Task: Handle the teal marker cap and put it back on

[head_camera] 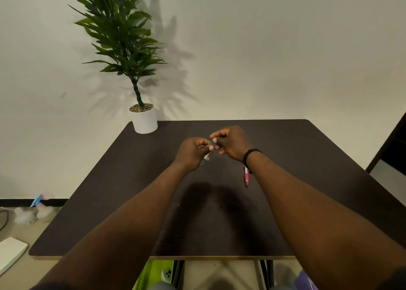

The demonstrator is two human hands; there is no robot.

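Observation:
Over the middle of the dark table [307, 157], both hands meet on a teal pen [206, 156]. My left hand [192, 153] curls round the pen's barrel, whose lower end sticks out below the fingers. My right hand [230, 143] pinches the pen's upper end between thumb and fingers; a black band sits on that wrist. A pink pen [246, 176] lies on the table just below my right wrist, partly hidden by the forearm.
A potted green plant in a white pot [145, 121] stands at the table's far left corner against the wall. On the floor at left are spray bottles [37, 212] and a white flat object [11, 253]. A green box [153, 274] sits under the table's near edge.

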